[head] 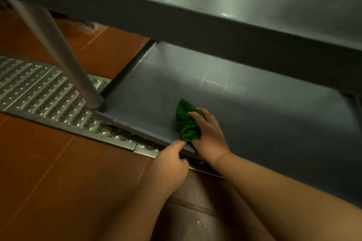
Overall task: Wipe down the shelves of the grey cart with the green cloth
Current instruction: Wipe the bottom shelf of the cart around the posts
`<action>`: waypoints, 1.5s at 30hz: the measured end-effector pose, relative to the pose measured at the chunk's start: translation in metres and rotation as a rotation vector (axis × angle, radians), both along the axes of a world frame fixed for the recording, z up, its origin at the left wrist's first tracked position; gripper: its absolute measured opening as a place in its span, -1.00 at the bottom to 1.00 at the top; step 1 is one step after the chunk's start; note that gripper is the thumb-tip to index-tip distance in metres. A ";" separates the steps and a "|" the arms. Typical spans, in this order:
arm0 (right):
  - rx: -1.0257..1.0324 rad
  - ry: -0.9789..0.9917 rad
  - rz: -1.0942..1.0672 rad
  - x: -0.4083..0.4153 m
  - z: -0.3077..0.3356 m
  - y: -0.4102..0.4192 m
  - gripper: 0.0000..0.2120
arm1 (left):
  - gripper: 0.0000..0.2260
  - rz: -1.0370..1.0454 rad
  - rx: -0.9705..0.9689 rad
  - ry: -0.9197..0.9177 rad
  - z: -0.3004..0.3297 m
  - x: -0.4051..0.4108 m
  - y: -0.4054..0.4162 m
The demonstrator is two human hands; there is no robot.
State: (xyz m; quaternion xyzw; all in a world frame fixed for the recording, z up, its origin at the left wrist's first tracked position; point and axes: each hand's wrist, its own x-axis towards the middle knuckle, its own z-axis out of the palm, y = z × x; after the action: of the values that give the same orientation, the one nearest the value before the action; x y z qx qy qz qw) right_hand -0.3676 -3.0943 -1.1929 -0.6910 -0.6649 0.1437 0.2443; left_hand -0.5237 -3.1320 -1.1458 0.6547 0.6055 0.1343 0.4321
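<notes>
The right hand [209, 135] bunches the green cloth [187, 123] in a closed grip on the lower shelf [274, 123], near its front edge, which the left hand [172, 159] pinches; most of this shelf looks unwiped

The cloth [187, 123] lies on the lower shelf [254, 115] near its front edge, under the right hand [208, 133]. The left hand [169, 164] grips that edge just left of it (the upper shelf [215, 6] overhangs behind). The post [58, 53] stands at the shelf's front-left corner, the floor grate [39, 92] beside it.
</notes>
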 end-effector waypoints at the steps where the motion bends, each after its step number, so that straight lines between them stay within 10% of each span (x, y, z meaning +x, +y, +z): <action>1: 0.007 0.002 0.004 0.008 -0.001 -0.001 -0.44 | -0.51 -0.016 0.009 0.023 0.000 0.006 0.001; 13: -0.029 -0.005 0.047 0.080 -0.004 -0.034 -0.38 | -0.58 -0.143 0.040 0.211 -0.018 0.068 -0.011; 17: 0.002 0.017 0.085 0.084 -0.010 -0.034 -0.39 | -0.71 -0.260 0.297 0.443 -0.017 0.077 -0.001; 23: -0.002 0.007 0.082 0.086 -0.003 -0.036 -0.39 | -0.87 -0.265 0.509 0.323 -0.036 0.062 -0.002; 36: -0.046 -0.040 -0.450 0.258 0.000 -0.114 -0.40 | -0.96 -0.215 0.543 0.406 -0.040 0.070 0.001; 45: -0.048 -0.045 -0.481 0.282 -0.004 -0.125 -0.39 | -0.63 -0.517 0.515 0.361 -0.023 0.154 -0.033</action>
State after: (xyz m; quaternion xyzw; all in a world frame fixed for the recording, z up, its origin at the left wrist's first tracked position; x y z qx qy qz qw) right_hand -0.0861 -3.2193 -1.1965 -0.8380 -0.4831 0.0818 0.2402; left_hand -0.3696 -3.1647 -1.1683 0.8853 0.4335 0.0513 0.1606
